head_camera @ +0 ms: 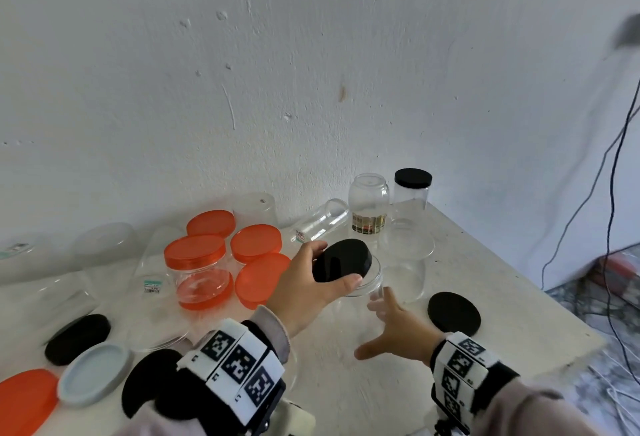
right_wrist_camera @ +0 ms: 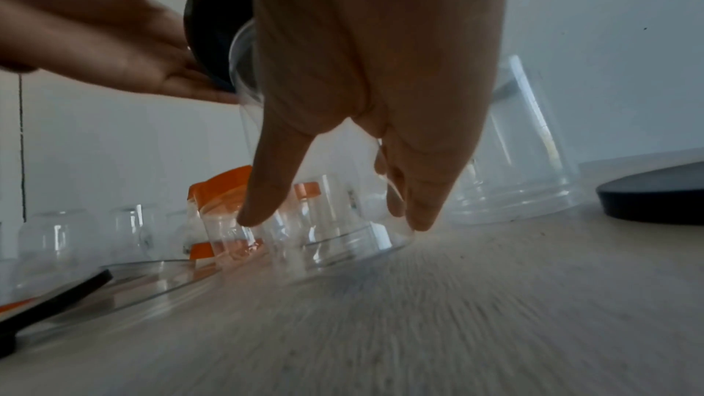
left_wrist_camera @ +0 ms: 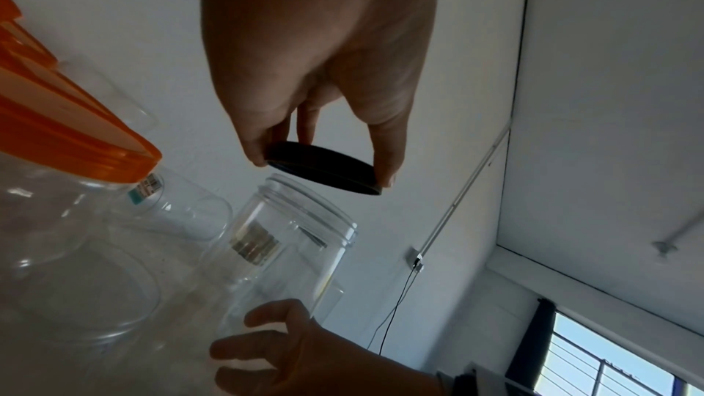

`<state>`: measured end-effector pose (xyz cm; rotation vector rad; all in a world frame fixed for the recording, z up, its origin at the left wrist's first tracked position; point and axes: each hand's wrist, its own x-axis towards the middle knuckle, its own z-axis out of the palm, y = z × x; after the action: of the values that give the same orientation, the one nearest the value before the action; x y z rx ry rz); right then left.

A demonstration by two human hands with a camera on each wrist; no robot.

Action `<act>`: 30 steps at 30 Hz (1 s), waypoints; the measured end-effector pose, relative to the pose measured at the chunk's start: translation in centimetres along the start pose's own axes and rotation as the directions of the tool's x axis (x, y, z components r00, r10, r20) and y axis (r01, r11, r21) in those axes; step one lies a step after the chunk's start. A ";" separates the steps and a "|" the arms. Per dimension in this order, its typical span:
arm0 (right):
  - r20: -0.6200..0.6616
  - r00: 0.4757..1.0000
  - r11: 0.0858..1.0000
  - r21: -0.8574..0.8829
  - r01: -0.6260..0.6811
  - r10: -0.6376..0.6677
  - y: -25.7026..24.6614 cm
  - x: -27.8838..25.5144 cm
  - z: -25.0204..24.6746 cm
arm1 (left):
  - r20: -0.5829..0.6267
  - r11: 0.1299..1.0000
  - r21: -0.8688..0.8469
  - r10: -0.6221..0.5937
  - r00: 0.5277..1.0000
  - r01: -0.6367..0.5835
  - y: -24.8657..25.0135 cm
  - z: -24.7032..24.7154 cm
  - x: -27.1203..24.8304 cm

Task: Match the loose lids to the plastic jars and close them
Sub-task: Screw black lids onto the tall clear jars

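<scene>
A black lid (head_camera: 342,260) was held tilted just above the threaded mouth of a clear jar (left_wrist_camera: 301,222), which stood upright on the table (head_camera: 485,262) towards its right edge; the lid was pinched across its rim between thumb and fingers by the left hand (head_camera: 304,283), clamped on it and not yet seated; the right hand (head_camera: 394,328) was spread beside the jar's lower wall, its fingers straight and touching or nearly touching the plastic, though a firm hold could not be made out. As a judgement, the lid could be cross-threaded if it were lowered at this slant, and the light, empty jar could be pushed over or skated aside if it were not steadied while the lid was turned; a mismatch in diameter could also be met, since several sizes were present. Around it, a second black lid (head_camera: 453,312) lay flat near the right edge; a black-capped jar (head_camera: 412,193) stood at the far right corner; an orange-lidded jar (head_camera: 197,262) and loose orange lids (head_camera: 256,243) were gathered mid-table, with more lids at the near left corner. The tabletop was pale and faintly grained; a scuffed white wall (head_camera: 277,72) rose behind it, and a dark cable (head_camera: 613,193) hung at the right.
</scene>
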<state>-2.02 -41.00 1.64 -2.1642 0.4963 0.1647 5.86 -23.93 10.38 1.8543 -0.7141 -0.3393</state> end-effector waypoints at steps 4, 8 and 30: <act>-0.005 1.000 1.000 -0.017 0.009 -0.009 0.4 0.1 0.1 | 0.009 0.994 0.095 0.049 0.999 -0.049 -0.3 0.4 0.1; 0.014 0.999 0.997 0.068 0.042 -0.043 0.7 -0.2 -0.9 | 0.019 0.983 0.164 0.077 0.997 -0.079 -0.7 0.7 0.2; 0.042 0.976 0.969 0.135 0.208 -0.215 -0.7 -1.2 -3.0 | 0.176 0.927 0.364 0.032 0.984 -0.095 -0.2 2.1 1.7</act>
<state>-2.99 -42.71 4.29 -2.0623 0.2345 0.0724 6.11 -26.52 9.49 2.1706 -1.0074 -0.3375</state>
